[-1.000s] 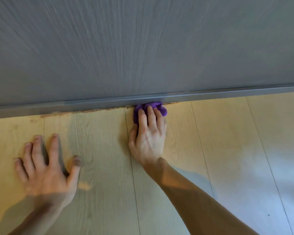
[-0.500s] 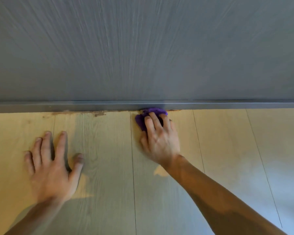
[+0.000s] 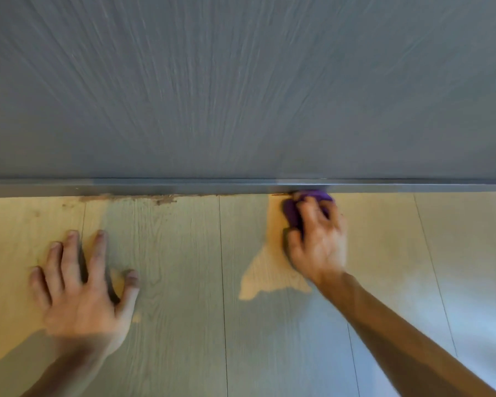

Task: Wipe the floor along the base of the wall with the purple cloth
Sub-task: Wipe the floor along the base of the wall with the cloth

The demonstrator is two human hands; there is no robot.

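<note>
My right hand (image 3: 317,242) presses a bunched purple cloth (image 3: 294,209) onto the pale wood floor (image 3: 184,282), right against the grey skirting strip (image 3: 212,186) at the foot of the grey wall (image 3: 241,81). Most of the cloth is hidden under my fingers; the hand is blurred. My left hand (image 3: 80,285) lies flat on the floor to the left, fingers spread, holding nothing. A brown crusty smear (image 3: 143,198) runs along the floor edge under the skirting, left of the cloth.
The floor planks run away from the wall, with seams (image 3: 222,282) between my hands. Bright patches of light fall on the floor at the left and beside my right wrist.
My right hand has slid the cloth to the right along the skirting, away from the brown smear. My left hand has stayed planted on the floor.
</note>
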